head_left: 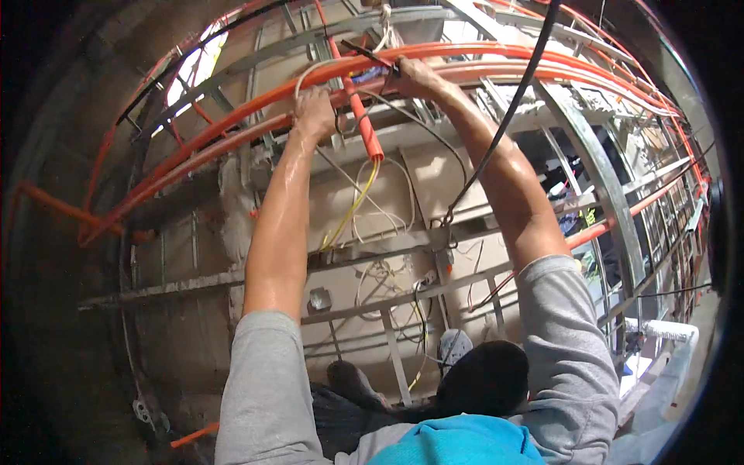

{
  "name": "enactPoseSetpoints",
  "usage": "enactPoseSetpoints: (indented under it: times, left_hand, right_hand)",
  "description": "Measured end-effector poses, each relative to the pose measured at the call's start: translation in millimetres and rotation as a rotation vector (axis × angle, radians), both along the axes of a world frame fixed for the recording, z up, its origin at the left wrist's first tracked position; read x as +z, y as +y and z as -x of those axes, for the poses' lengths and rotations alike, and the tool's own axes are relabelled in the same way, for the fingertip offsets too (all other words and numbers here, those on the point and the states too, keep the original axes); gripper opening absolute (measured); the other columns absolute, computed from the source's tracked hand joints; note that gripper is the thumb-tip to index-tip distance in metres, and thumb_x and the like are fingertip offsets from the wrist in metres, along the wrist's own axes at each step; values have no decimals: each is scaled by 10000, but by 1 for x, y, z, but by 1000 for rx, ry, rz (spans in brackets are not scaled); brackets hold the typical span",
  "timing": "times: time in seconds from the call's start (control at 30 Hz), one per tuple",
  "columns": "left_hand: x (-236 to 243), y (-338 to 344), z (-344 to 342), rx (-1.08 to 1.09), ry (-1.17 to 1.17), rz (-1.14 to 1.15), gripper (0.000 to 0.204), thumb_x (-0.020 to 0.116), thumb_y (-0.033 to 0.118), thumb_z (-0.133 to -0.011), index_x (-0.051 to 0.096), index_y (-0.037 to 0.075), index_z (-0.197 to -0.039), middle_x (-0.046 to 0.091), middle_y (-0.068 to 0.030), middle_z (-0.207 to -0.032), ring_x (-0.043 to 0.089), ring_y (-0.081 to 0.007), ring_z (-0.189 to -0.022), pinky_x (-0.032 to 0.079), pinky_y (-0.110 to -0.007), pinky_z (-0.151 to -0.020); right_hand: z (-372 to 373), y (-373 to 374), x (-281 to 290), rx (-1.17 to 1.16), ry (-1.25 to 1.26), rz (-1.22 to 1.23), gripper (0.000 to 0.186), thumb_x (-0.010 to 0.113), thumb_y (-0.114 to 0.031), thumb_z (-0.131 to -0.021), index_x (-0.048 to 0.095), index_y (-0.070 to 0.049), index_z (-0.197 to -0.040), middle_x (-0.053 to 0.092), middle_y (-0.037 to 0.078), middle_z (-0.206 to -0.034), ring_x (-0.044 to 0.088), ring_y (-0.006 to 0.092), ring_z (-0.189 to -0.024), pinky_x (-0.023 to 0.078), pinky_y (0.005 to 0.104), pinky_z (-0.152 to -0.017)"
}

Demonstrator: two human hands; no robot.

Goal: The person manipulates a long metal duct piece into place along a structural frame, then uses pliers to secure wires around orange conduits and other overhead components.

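Note:
Both my arms reach up to a run of orange conduits (256, 105) that crosses in front of me. My left hand (315, 114) is closed at the lower conduit; its fingertips are partly hidden, and I cannot tell exactly what they grip. Farther right, my right hand (416, 78) is closed around a dark, slim tool (366, 53) pointing up and left across the conduits. Between my hands a short orange tube (363, 124) slants down across the run. Yellow wires (358, 201) come out of its lower end. A pale cable (302, 75) loops above my left hand.
A black cable (508, 116) hangs diagonally past my right forearm. Metal framing bars (597, 155) cross the space at the right, with another bar (170, 288) lower left. Loose wires (380, 275) dangle below. Shoes (353, 381) show near the bottom.

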State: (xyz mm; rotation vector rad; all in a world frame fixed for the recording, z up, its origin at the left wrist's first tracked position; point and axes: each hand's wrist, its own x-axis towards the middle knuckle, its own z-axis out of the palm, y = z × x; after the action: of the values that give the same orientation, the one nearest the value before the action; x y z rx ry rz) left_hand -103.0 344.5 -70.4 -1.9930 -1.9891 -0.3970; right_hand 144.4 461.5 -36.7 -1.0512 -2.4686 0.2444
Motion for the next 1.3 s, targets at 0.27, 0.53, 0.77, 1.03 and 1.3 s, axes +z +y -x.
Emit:
enactPoseSetpoints:
  times: [0.27,0.53,0.77,1.03,1.3]
  left_hand:
    - [13,-41,-34,-64,-67,22,568,703,400,-751,571,59,-1185,623,-172,-1160,590,-370,-1111,437,-457,-998]
    - [40,-101,-62,12,-144,208,654,675,378,-781,517,1,-1291,602,-211,-1212,579,-385,-1147,463,-479,-992]
    - [41,-138,-65,-170,-249,251,460,563,284,-860,579,21,-1238,608,-239,-1161,556,-398,-1125,428,-497,-979]
    - [47,-160,-74,-271,-438,179,483,507,344,-925,591,4,-1258,604,-234,-1249,544,-384,-1181,398,-456,-1038]
    - [64,-189,-98,-198,-718,307,690,581,595,-921,616,-1,-1267,628,-161,-1232,587,-272,-1160,436,-351,-1017]
  right_hand:
    - [-23,-14,19,-31,-202,57,516,671,-469,-886,617,21,-1038,694,225,-932,675,370,-976,494,473,-889]
    - [-60,-88,43,155,-157,83,501,609,-454,-930,609,33,-1051,683,254,-874,691,379,-847,520,479,-726]
    - [-84,-109,28,65,-116,72,448,604,-412,-919,646,15,-1048,687,282,-972,676,428,-940,521,499,-826]
    - [-94,-135,39,-34,-131,198,408,583,-325,-892,661,25,-1088,682,303,-1041,665,433,-1030,509,495,-910]
    - [-109,-144,24,-32,-96,180,519,625,-471,-884,645,13,-1071,676,308,-961,671,438,-964,506,506,-842]
